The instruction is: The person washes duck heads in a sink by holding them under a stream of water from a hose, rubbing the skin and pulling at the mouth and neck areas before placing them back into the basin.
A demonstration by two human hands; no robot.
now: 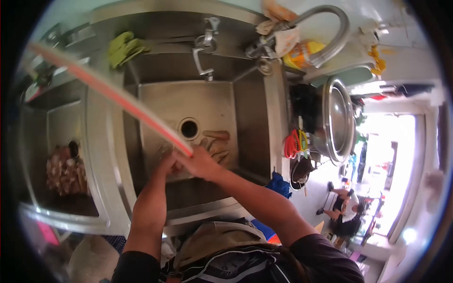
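Observation:
Above the steel sink basin, my right hand is closed at the lower end of a long red and pale stick, which slants up to the far left. Close beside it, my left hand has its fingers curled; what they hold is hidden. Several brownish pieces of food lie in the basin just beyond and beside my hands, near the round drain. A metal faucet stands over the basin's back wall.
A second sink at left holds a heap of pinkish pieces. A green cloth lies on the back ledge. At right are a hose, a large metal bowl and a seated person farther off.

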